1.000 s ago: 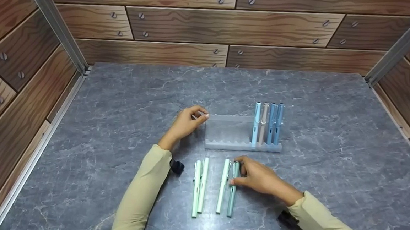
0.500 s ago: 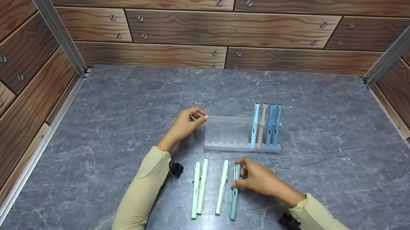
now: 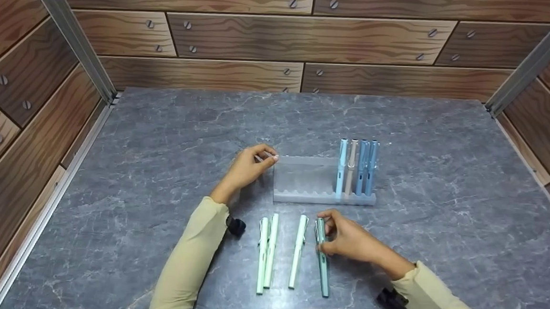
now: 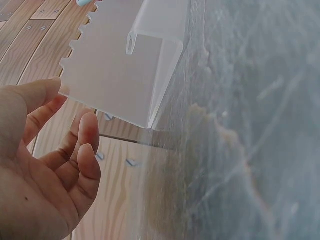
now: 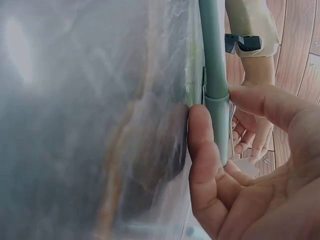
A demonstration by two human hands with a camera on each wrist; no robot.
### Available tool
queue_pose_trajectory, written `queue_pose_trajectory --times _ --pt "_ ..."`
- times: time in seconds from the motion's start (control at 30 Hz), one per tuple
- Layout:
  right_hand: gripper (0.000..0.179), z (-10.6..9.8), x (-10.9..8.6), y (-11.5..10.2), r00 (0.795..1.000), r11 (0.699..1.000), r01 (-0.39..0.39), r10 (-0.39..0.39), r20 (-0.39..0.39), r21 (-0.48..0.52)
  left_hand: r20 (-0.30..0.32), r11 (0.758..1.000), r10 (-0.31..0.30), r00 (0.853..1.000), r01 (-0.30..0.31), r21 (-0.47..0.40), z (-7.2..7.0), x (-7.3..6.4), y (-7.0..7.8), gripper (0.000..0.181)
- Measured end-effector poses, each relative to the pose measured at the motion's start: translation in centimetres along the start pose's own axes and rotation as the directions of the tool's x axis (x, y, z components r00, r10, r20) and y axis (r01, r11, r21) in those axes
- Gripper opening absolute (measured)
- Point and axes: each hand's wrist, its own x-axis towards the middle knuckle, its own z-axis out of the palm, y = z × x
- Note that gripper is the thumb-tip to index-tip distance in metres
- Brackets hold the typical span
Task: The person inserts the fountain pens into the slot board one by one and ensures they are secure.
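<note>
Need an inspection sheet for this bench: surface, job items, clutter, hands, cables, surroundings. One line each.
Surface: grey marble-patterned tabletop, with a bright glare patch at the near edge.
Job items: translucent plastic pen rack with notched edges, holding one light-blue pen, one grey-brown pen and two darker blue pens at its right end in the head view; three pale mint-green pens lie in front.
Clutter: nothing seen.
Left hand: pinches the rack's upper left corner.
Right hand: grips a dark green pen; whether it touches the table, cannot tell.
Cables: nothing seen.
Surroundings: wood-plank-patterned walls, grey metal corner posts.
</note>
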Motion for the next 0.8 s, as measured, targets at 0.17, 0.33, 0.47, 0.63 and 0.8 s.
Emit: queue_pose_trajectory --times 0.17,0.33,0.47,0.63,0.8 --pt "0.065 0.0 0.0 0.0 1.000 0.997 -0.003 0.002 0.009 0.077 0.001 1.000 -0.001 1.000 0.001 -0.002 0.0 0.0 0.0 0.019" --pt "0.066 -0.4 -0.1 -0.2 1.000 0.989 -0.005 0.001 0.029 0.147 -0.001 1.000 -0.004 1.000 0.004 -0.009 0.0 -0.1 0.1 0.018" --pt "0.069 -0.9 -0.2 -0.5 0.999 0.978 0.005 -0.013 0.040 0.209 -0.001 1.000 -0.004 1.000 0.004 -0.008 0.0 -0.1 0.1 0.019" --pt "0.069 -1.6 -0.2 -1.0 0.998 0.963 0.046 -0.054 0.026 0.265 0.010 1.000 -0.011 1.000 0.011 -0.015 -0.1 -0.1 0.1 0.020" --pt "0.070 -2.2 -0.1 -1.3 0.997 0.960 0.078 -0.078 -0.010 0.269 0.024 0.999 -0.007 1.000 0.008 -0.034 -0.1 0.0 -0.1 0.021"
